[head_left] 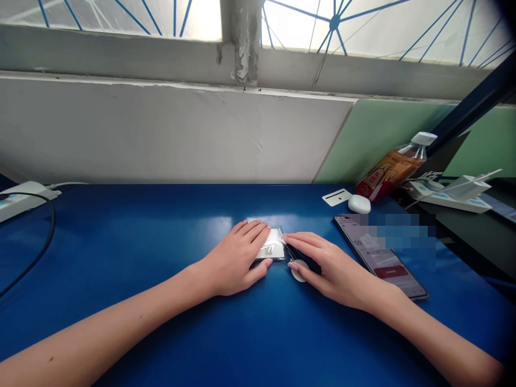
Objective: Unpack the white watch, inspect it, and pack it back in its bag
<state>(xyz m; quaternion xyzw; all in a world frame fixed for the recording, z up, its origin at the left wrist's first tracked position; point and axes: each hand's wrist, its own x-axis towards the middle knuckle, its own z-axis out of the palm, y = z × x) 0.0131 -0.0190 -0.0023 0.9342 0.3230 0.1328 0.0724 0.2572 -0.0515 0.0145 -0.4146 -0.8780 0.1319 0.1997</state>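
A small white packet (pixel 271 246) in clear plastic, with a printed square code on it, lies on the blue table. My left hand (pixel 237 258) rests flat over its left part, fingers stretched across the top and thumb along the near edge. At the packet's right end is my right hand (pixel 326 263), its fingertips by the clear film and its thumb apart from them. Beneath the right thumb sits a round white disc (pixel 298 271), partly covered. Whether the right fingertips pinch the film is hard to see.
To the right lie a phone (pixel 379 258), a white earbud case (pixel 359 203) and a white card (pixel 336 197). A drink bottle (pixel 393 166) leans behind them, near a power strip (pixel 447 196). Another power strip (pixel 28 199) and a black cable (pixel 50 231) are at the left.
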